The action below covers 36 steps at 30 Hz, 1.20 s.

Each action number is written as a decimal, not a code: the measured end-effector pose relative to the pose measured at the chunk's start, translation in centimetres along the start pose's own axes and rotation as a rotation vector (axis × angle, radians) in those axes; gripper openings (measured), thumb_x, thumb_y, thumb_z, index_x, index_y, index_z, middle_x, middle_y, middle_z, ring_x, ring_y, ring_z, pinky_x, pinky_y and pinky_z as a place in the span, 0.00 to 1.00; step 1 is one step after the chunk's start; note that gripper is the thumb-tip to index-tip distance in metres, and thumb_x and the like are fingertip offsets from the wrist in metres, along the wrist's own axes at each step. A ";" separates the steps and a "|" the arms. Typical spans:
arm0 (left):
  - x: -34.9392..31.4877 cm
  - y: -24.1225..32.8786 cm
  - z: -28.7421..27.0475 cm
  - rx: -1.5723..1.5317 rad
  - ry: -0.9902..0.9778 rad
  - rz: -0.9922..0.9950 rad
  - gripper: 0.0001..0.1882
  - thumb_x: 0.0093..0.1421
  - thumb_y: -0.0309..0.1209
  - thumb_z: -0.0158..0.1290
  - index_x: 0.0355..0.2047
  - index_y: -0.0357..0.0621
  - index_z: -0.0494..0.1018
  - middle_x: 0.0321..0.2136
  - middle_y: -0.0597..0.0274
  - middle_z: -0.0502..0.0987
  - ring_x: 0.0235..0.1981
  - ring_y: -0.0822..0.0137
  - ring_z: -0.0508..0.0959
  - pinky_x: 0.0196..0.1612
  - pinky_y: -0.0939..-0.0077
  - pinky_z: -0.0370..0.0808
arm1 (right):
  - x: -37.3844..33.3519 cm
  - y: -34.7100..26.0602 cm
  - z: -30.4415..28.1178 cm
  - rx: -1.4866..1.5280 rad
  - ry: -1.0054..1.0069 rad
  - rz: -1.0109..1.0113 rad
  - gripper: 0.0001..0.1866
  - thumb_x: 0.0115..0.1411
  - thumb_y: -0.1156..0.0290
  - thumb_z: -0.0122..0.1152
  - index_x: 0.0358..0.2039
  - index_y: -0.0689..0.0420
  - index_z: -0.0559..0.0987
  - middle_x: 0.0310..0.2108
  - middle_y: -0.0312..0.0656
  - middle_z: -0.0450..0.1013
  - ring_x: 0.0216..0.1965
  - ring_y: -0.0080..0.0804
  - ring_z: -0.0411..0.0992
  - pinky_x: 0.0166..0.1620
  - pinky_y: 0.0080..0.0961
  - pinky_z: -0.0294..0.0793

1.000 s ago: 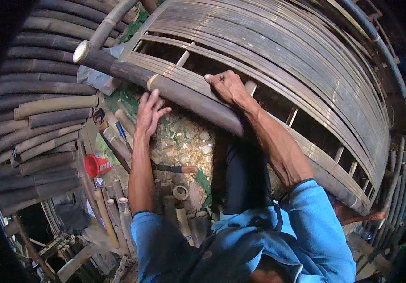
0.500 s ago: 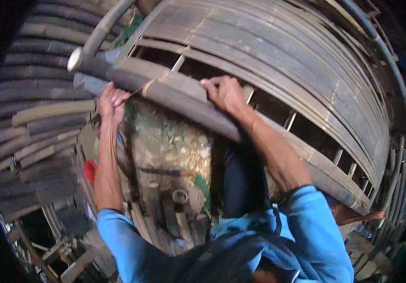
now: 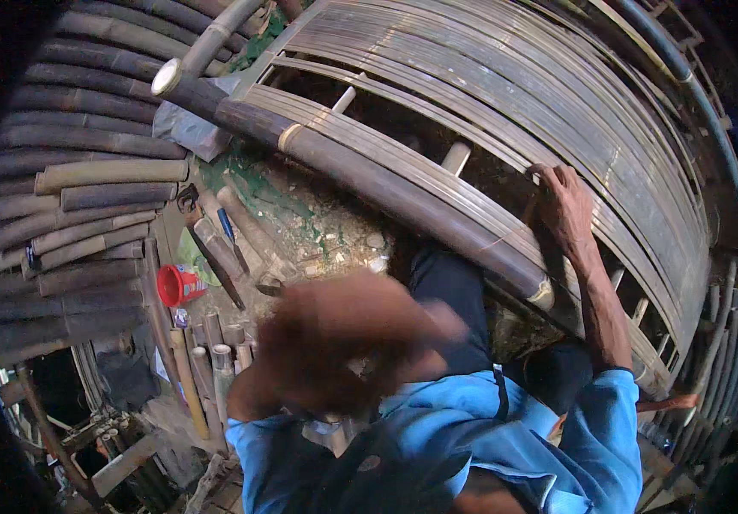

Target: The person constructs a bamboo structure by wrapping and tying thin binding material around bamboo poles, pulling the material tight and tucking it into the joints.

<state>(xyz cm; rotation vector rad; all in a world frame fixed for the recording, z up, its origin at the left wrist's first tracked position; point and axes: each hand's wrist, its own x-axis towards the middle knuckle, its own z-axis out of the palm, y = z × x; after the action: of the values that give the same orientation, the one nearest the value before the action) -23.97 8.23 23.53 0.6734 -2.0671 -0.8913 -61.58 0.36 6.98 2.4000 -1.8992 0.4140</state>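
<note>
My right hand (image 3: 564, 201) is over the gap in a long frame of thin bamboo slats (image 3: 480, 86). Its fingers are bent and closed at the edge of the upper slats; what they grip, if anything, is hidden. A dark bamboo pole (image 3: 369, 188) runs along the frame's near side, with pale bindings (image 3: 290, 135) around it. Narrow slats (image 3: 403, 167) lie alongside the pole, above short crosspieces (image 3: 456, 158). My left hand (image 3: 378, 321) is a smear of motion in front of my lap, so its fingers cannot be read.
Dark bamboo poles (image 3: 86, 137) are stacked at the left. A red cup (image 3: 179, 285), a blue-handled tool (image 3: 226, 224) and a curved blade tool (image 3: 219, 257) lie on the littered ground. Upright bamboo pieces (image 3: 202, 368) stand near my left arm. A grey bag (image 3: 185, 128) sits beside the pole's far end.
My left hand has let go of the thin strand by the binding and swung back toward my body. My right hand has shifted right along the frame, from the near slats to the upper ones.
</note>
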 end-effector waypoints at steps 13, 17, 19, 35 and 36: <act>1.3 -2.9 2.3 0.312 0.145 0.161 0.13 0.49 0.28 0.66 0.37 0.44 0.82 0.32 0.59 0.81 0.30 0.65 0.79 0.36 0.70 0.77 | -2.9 1.8 2.3 0.016 0.027 -0.105 0.16 0.60 0.71 0.61 0.49 0.55 0.75 0.42 0.50 0.69 0.36 0.51 0.73 0.38 0.43 0.74; 3.7 -13.2 0.8 0.314 0.323 -0.336 0.17 0.51 0.31 0.66 0.42 0.41 0.81 0.32 0.58 0.81 0.33 0.64 0.80 0.36 0.70 0.76 | -3.7 1.6 -1.2 0.251 -0.070 0.027 0.17 0.65 0.68 0.60 0.54 0.54 0.76 0.37 0.52 0.71 0.33 0.53 0.75 0.34 0.43 0.75; 1.2 -16.8 -1.1 0.441 0.329 -0.471 0.21 0.52 0.31 0.66 0.47 0.41 0.79 0.36 0.56 0.81 0.38 0.63 0.79 0.39 0.69 0.76 | -3.0 0.2 1.2 0.388 -0.150 -0.003 0.15 0.67 0.69 0.60 0.53 0.55 0.79 0.29 0.53 0.72 0.31 0.51 0.75 0.36 0.41 0.74; 11.7 -18.4 20.9 0.430 -0.108 0.162 0.24 0.51 0.38 0.68 0.47 0.41 0.78 0.44 0.52 0.78 0.48 0.51 0.76 0.55 0.55 0.71 | -15.3 10.8 -4.6 0.236 0.240 0.407 0.17 0.63 0.60 0.66 0.41 0.63 0.80 0.39 0.51 0.74 0.41 0.50 0.74 0.44 0.40 0.74; 12.2 -18.4 22.8 0.407 -0.164 0.159 0.23 0.52 0.38 0.68 0.46 0.42 0.78 0.42 0.53 0.79 0.45 0.51 0.77 0.52 0.57 0.73 | -17.8 13.2 -5.4 0.200 0.268 0.502 0.16 0.63 0.60 0.66 0.38 0.63 0.80 0.36 0.51 0.74 0.39 0.49 0.73 0.42 0.40 0.73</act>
<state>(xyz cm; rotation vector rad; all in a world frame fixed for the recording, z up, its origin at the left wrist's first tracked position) -46.37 -3.27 4.28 0.6496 -2.4417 -0.4491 -78.91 15.20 6.28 1.8090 -2.4001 0.9372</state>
